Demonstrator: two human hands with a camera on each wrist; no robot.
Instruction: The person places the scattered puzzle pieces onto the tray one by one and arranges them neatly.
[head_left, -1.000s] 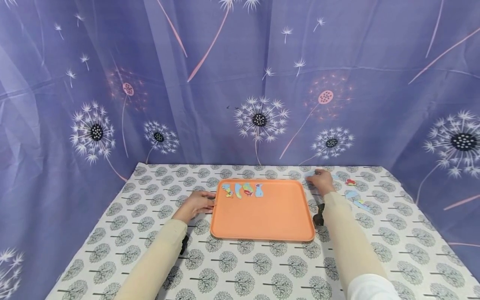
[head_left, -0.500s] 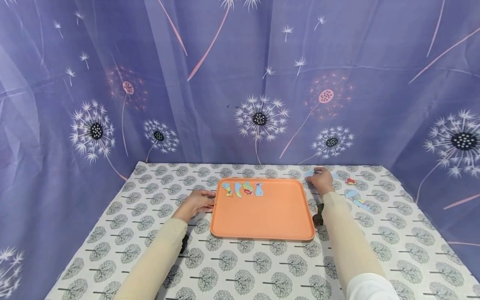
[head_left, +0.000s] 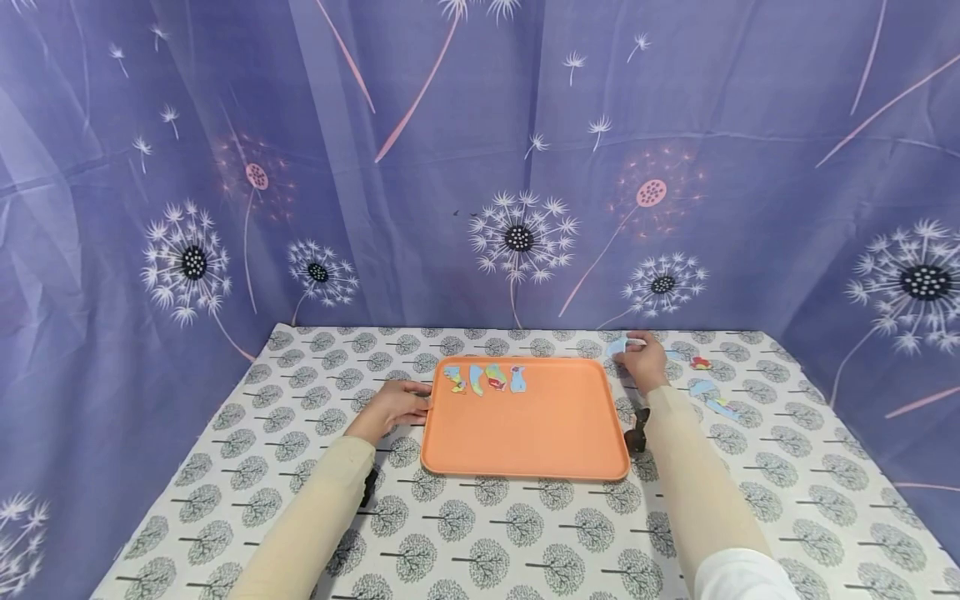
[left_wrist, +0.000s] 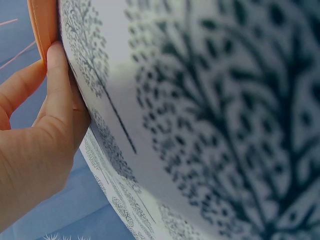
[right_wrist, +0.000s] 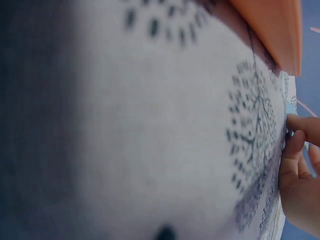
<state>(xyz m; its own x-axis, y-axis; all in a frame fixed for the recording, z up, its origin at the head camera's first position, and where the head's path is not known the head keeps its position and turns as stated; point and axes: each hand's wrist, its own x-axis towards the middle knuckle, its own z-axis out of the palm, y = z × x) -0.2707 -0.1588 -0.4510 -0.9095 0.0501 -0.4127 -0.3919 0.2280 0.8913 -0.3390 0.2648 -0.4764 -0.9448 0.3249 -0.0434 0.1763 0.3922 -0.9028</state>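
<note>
An orange tray (head_left: 525, 442) lies on the tree-print cloth. Several small colourful puzzle pieces (head_left: 486, 378) sit in a row near its far edge. My left hand (head_left: 411, 407) rests on the cloth with relaxed fingers touching the tray's left rim (left_wrist: 44, 22); the left wrist view shows a finger (left_wrist: 57, 75) against that rim. My right hand (head_left: 630, 353) is just past the tray's far right corner and pinches a light blue puzzle piece (head_left: 617, 347). In the right wrist view its curled fingers (right_wrist: 295, 155) show at the right edge, and the piece is hard to make out.
More loose pieces lie on the cloth to the right of my right hand: a red one (head_left: 701, 363) and pale blue ones (head_left: 712, 397). A dandelion-print curtain (head_left: 480, 167) closes off the back and sides. The table's far edge runs just beyond the tray.
My right hand has tipped the light blue piece up slightly off the cloth. The left hand and the tray have stayed put.
</note>
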